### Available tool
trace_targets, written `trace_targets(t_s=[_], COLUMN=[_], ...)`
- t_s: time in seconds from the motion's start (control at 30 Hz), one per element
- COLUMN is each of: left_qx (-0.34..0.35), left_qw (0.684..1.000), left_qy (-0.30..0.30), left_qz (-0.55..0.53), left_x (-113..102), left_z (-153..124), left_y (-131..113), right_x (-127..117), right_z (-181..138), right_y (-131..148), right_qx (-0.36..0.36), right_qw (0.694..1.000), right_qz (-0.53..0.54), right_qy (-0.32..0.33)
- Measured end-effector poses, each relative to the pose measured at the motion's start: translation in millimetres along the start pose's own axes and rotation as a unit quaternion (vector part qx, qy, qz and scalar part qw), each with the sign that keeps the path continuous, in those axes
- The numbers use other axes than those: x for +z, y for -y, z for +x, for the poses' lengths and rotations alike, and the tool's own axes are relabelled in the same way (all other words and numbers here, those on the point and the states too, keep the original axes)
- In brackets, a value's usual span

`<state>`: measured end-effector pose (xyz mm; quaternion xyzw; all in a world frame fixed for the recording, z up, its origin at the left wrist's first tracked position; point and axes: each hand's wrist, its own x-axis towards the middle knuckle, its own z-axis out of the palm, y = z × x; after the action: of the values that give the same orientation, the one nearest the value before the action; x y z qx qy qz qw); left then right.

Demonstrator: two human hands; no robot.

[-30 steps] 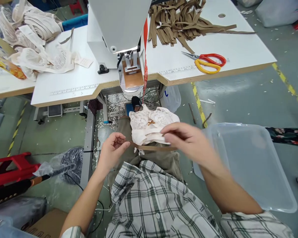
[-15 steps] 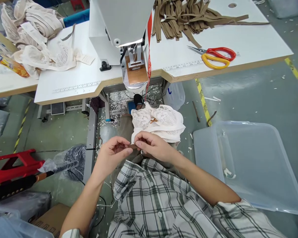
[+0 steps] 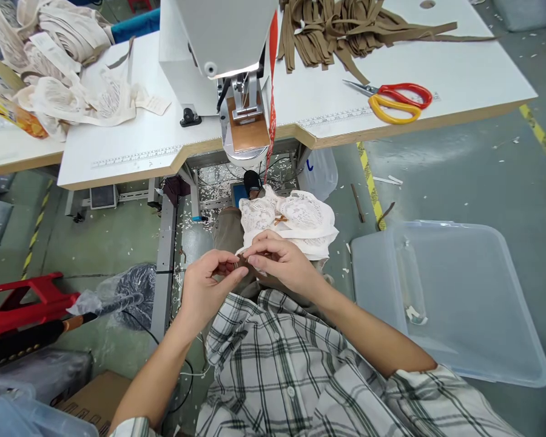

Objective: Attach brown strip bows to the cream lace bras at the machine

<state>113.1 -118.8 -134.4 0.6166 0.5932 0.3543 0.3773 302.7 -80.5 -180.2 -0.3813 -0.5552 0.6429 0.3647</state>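
Observation:
Over my lap, my left hand [image 3: 209, 282] and my right hand [image 3: 284, 264] meet with bent fingertips. Both are closed in a pinch on a short piece of brown strap [image 3: 242, 262], mostly covered by the fingers. Just beyond the hands, white lace bras [image 3: 307, 221] lie in a pile across my knees, with a small brown bow on the top one. The sewing machine [image 3: 218, 42] stands ahead, its needle area lit above a brown plate [image 3: 250, 135].
Red-and-yellow scissors [image 3: 398, 104] and a heap of brown straps [image 3: 327, 36] lie on the right tabletop. More bras [image 3: 86, 100] are piled at left. A clear plastic bin [image 3: 468, 291] stands on the floor at right, a red stool [image 3: 25, 306] at left.
The fingers have shifted slightly around the brown strap, which now looks folded or turned between them. My right fingers have lifted a little. The view has moved slightly.

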Motion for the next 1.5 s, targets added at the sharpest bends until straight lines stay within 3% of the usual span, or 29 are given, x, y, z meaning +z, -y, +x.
trace_targets(t_s=[0.2,0.57,0.83,0.97,1.23,1.5], left_qx=[-0.094,-0.156,-0.069,-0.084,-0.083,-0.064], left_qw=[0.99,0.959,0.991,0.99,0.995,0.996], left_qy=[0.018,0.055,0.04,0.042,0.023,0.041], left_qz=[-0.108,-0.232,-0.104,-0.102,-0.058,-0.045], left_x=[-3.5,-2.9,-4.2,-3.9,-2.3,-4.0], left_z=[4.4,5.6,5.0,5.2,4.6,3.3], left_y=[1.9,10.0,5.6,3.4,2.2,6.5], right_x=[3.0,14.0,14.9,14.9,19.5,16.4], right_z=[0.5,3.9,6.1,6.1,0.8,4.2], right_y=[5.0,4.1,1.4,-0.6,1.8,0.1], right_qx=[0.104,0.094,0.11,0.133,0.092,0.111], right_qw=[0.98,0.972,0.966,0.966,0.985,0.971], right_qz=[0.167,0.216,0.232,0.219,0.141,0.209], right_qy=[0.036,-0.007,0.03,0.026,-0.037,0.028])
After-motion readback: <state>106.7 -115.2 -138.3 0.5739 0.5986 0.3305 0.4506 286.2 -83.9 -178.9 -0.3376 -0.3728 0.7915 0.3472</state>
